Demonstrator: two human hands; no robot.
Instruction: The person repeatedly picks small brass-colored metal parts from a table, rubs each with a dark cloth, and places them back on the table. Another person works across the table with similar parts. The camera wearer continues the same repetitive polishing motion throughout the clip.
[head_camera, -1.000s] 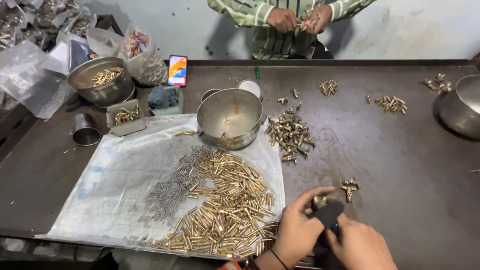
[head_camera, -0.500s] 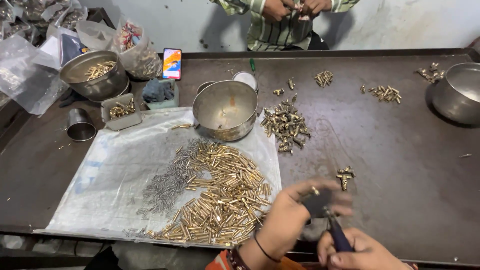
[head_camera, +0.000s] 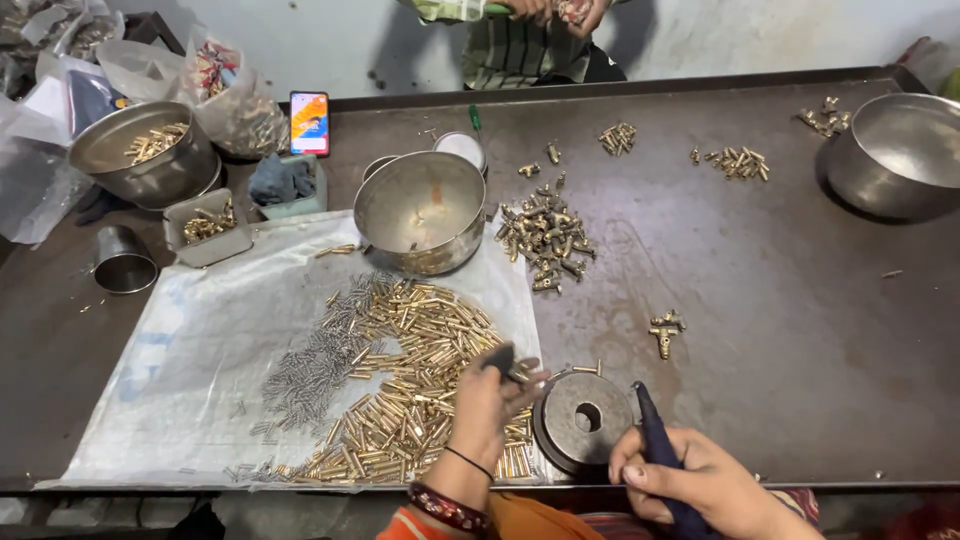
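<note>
Left hand (head_camera: 490, 400) — lower centre of the frame, grip pinched narrow on a small dark-tipped piece (head_camera: 500, 358), above the heap of short brass tubes (head_camera: 415, 390) on the white plastic sheet (head_camera: 180, 390). Right hand (head_camera: 700, 480) — lower right, grip closed around a dark blue tool handle (head_camera: 652, 440). Round grey metal die block with a centre hole (head_camera: 583, 420) — on the dark counter (head_camera: 760, 300), between both hands. Steel bowl (head_camera: 420, 212) — centre, beside loose brass fittings (head_camera: 545, 235).

Steel bowls and a phone along the table's back

A steel bowl (head_camera: 420, 212) stands by loose brass fittings (head_camera: 545, 235); a phone (head_camera: 309, 123) leans behind.
</note>
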